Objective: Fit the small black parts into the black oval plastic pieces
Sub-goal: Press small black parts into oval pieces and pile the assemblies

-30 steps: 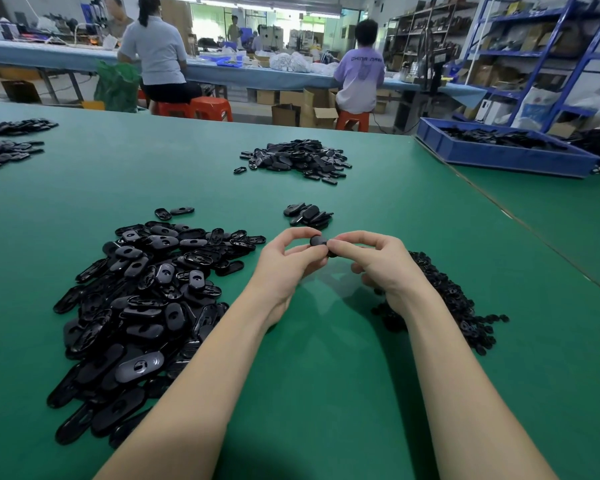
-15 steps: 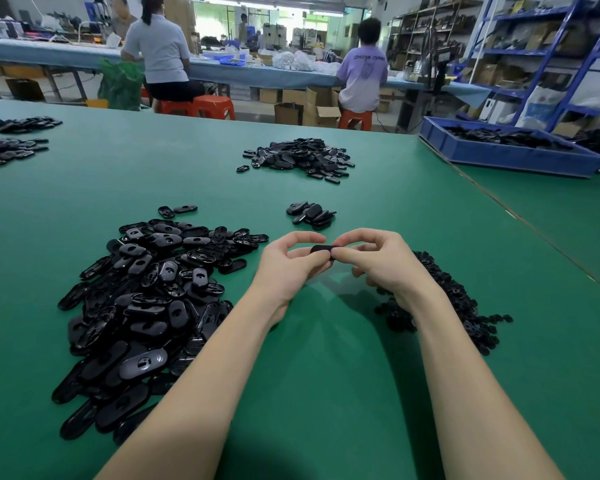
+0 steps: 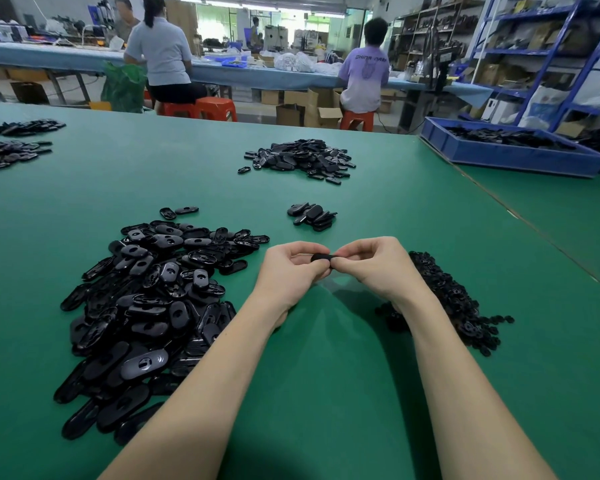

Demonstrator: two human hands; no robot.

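Mostly hidden between curled fingertips: oval piece (image 3: 321, 257), any small part in it not discernible. Behind right hand (image 3: 378, 268), near side of small-parts heap (image 3: 454, 299) covered. Blue tray (image 3: 506, 157) cut by right edge.

Showing pale lettering across the back of a lilac T-shirt (image 3: 364, 69), worn by a seated person at the far bench (image 3: 66, 57): first word reading "CHINA", second word blurring past legibility. Nothing else readable.
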